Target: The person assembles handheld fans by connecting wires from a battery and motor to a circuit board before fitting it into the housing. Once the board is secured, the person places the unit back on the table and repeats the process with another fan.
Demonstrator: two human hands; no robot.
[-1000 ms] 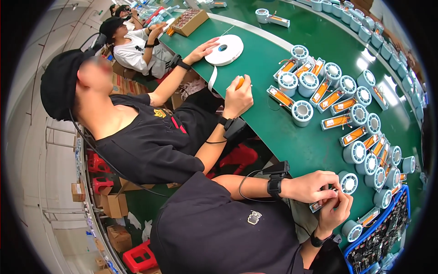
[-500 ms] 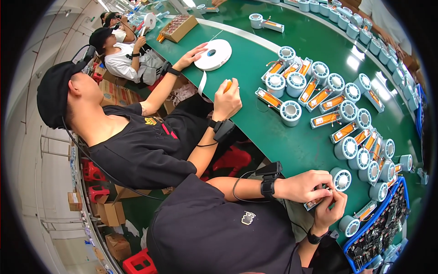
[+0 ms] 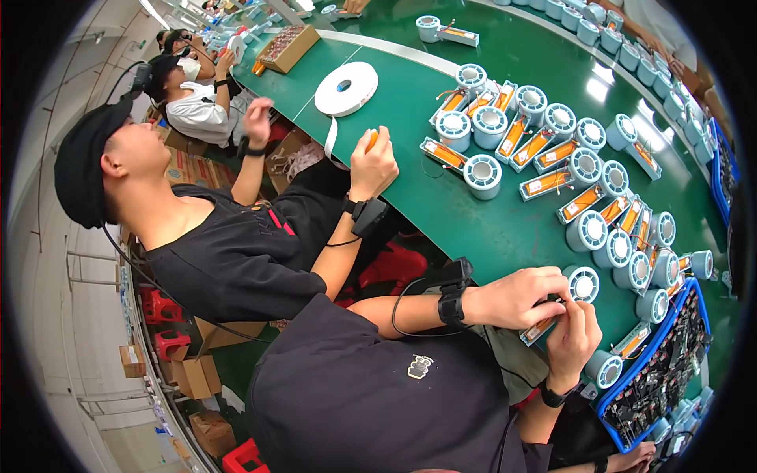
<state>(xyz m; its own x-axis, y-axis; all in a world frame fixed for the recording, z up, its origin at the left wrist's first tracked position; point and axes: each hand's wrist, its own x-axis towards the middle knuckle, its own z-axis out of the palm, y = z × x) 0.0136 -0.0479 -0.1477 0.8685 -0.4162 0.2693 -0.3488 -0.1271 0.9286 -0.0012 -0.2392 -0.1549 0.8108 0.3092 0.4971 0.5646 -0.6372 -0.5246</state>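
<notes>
Both my hands are at a light-blue fan unit, with a round ribbed head [image 3: 582,284] and a slim handle [image 3: 536,331] showing orange inside. My left hand [image 3: 524,298] reaches over the handle with bent fingers pinched at its upper end. My right hand [image 3: 574,340] meets it there, thumb and fingertips pressed together. A small dark bit shows between the fingertips, mostly hidden. Close by, on the right, lies another unit, its round head [image 3: 604,369] beside my right hand. A blue tray [image 3: 603,411] full of small dark parts stands right of that.
Several similar units with orange batteries [image 3: 544,184] cover the green table [image 3: 410,205]. On my left a co-worker [image 3: 236,236] sits near a white tape roll [image 3: 347,88]. An open carton [image 3: 293,49] stands beyond. Another person's hand [image 3: 635,457] is at the lower right.
My view has shifted a little; my hands keep pinching at the same unit. The co-worker has lifted one hand off the tape roll. Another person's hand has appeared at the lower right.
</notes>
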